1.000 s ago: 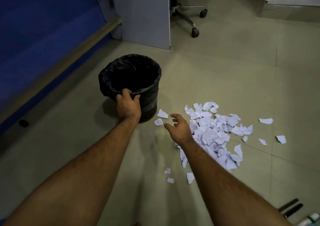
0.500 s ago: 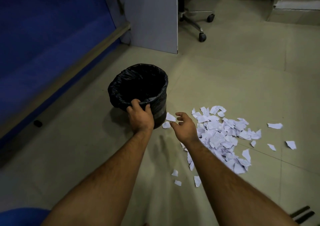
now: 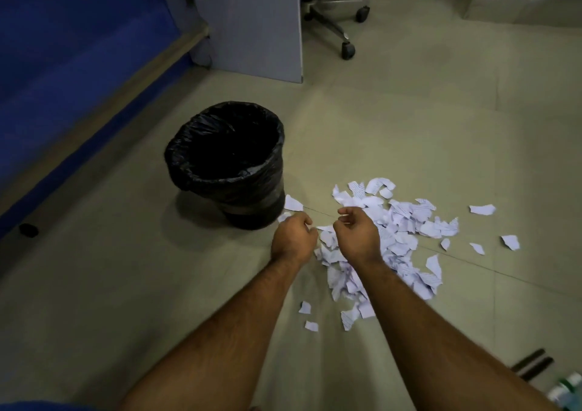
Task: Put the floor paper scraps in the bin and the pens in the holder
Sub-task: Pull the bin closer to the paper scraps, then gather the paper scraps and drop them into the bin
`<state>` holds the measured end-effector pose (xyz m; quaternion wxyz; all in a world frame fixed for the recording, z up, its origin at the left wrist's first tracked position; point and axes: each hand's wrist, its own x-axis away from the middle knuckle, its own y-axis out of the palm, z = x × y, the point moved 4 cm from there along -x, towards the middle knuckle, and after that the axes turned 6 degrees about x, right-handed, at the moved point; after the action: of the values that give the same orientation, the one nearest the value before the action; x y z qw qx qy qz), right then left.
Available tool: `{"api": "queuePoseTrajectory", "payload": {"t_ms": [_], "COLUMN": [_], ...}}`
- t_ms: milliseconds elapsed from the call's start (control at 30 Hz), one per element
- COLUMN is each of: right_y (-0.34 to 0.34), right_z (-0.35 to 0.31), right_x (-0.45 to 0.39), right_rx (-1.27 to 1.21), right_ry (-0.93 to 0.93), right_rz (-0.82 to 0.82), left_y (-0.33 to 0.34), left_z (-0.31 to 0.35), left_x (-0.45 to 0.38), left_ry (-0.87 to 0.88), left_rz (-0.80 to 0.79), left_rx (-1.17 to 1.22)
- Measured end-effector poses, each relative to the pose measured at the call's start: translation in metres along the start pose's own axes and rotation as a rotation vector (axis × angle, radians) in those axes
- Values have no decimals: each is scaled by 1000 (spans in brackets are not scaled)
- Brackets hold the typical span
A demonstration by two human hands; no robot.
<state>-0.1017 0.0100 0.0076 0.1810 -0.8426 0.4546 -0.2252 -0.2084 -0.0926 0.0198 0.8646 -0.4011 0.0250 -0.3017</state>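
Observation:
A black-lined bin point(image 3: 226, 161) stands open on the tiled floor. Just right of it lies a pile of torn white paper scraps point(image 3: 400, 234), with a few loose scraps point(image 3: 482, 209) farther right. My left hand point(image 3: 294, 237) is low beside the bin's base, fingers curled over a small scrap point(image 3: 285, 217) at the pile's left edge. My right hand point(image 3: 357, 232) hovers close beside it over the pile, fingers bent inward; whether it grips paper is unclear. Two dark pens point(image 3: 532, 365) lie on the floor at the lower right.
A grey desk panel point(image 3: 252, 23) and an office chair base on castors point(image 3: 333, 23) stand behind the bin. A blue partition point(image 3: 63, 64) runs along the left. A small black object point(image 3: 28, 229) lies near it. A pale bottle-like item point(image 3: 567, 391) sits at the bottom right corner.
My left hand let go of the bin's rim and dropped to the scraps beside its base. My right hand, open before, has curled its fingers and come close to the left.

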Motion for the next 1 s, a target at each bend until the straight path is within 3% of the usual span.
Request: {"api": "queuePoseTrajectory", "payload": {"t_ms": [133,267,367,467,567,700,900,1000], "right_y": [-16,-24,-32,-32,-28,-25,-34,-44], "right_z": [58,102,117,131,138,135,135,134], "right_x": [6,8,7,6,10,11,9,9], "right_rx": [221,540,706,828,896,782,651,504], "right_ry": [24,-36,25,92,67,52,94,183], "right_rz": [73,232,117,-58,-87,2,105,194], "left_y": [69,114,140,159,161,159,147,134], "left_z": [-10,-6,0,3,8,3,1,6], "left_x": [3,3,-4,-1,8,8,-1,-4], "left_ry": [67,179,132,207,325,390,283,205], "left_rz": [-275,-276,-396,-518,-458,-354,-277,-159], "left_rx": [-124,-494,-524,-628,-735,-604,-424,-332]}}
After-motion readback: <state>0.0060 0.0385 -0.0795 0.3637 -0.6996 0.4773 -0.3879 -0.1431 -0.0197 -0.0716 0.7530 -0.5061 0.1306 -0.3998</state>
